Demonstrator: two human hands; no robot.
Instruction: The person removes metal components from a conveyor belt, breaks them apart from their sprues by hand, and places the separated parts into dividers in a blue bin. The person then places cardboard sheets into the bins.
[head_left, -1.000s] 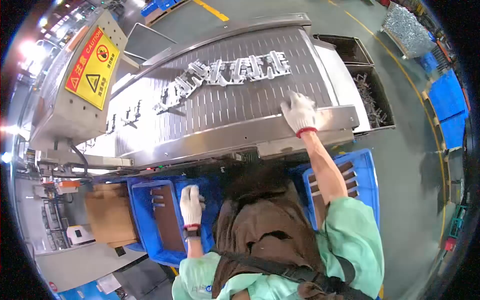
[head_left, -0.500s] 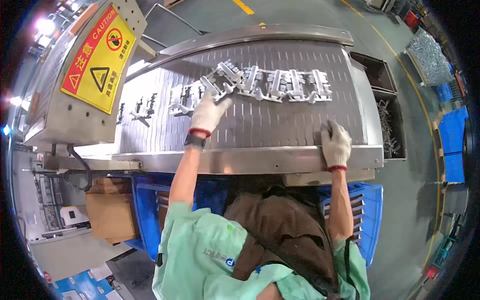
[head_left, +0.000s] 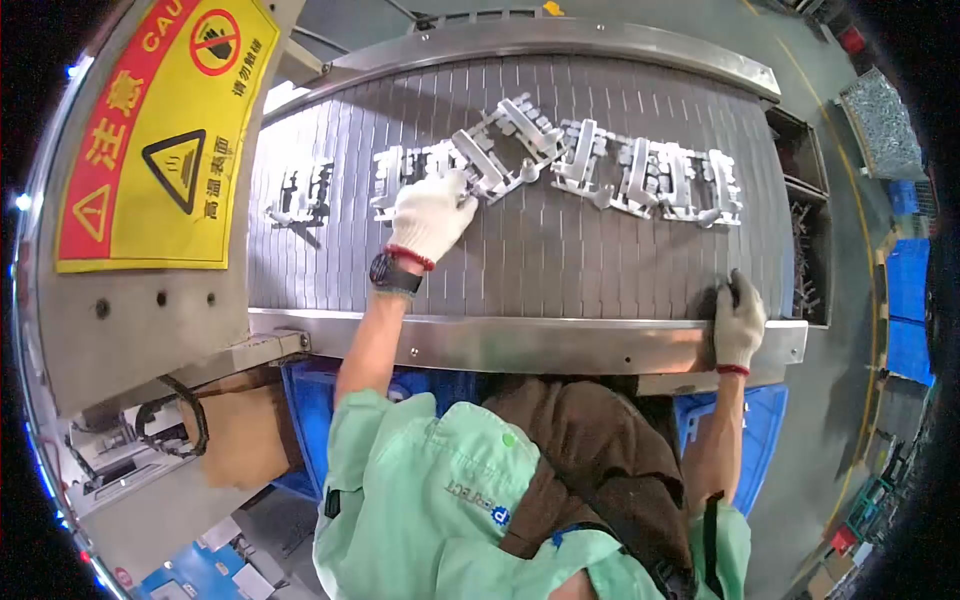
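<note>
My left hand point(head_left: 430, 212), in a white glove with a red cuff, is over the belt at the lower edge of a silvery metal casting point(head_left: 480, 160); its fingers are bent and their grip on the part is hard to make out. More linked castings point(head_left: 640, 175) reach to the right in a row, and a separate casting point(head_left: 300, 192) lies farther left. My right hand point(head_left: 738, 325), gloved too, rests on the conveyor's near metal rail point(head_left: 540, 343), its fingers reaching over the belt point(head_left: 580, 260), with no part in it.
A machine housing with a yellow and red caution sign point(head_left: 165, 140) stands at the left. Blue crates point(head_left: 755, 440) sit below the conveyor, beside a cardboard box point(head_left: 240, 435) at left. Dark metal bins point(head_left: 808, 250) stand beyond the belt's right end.
My left hand has gone from above the blue crate up to the castings on the belt. My right hand has stayed at the near rail. The view has shifted left, and the castings appear farther right.
</note>
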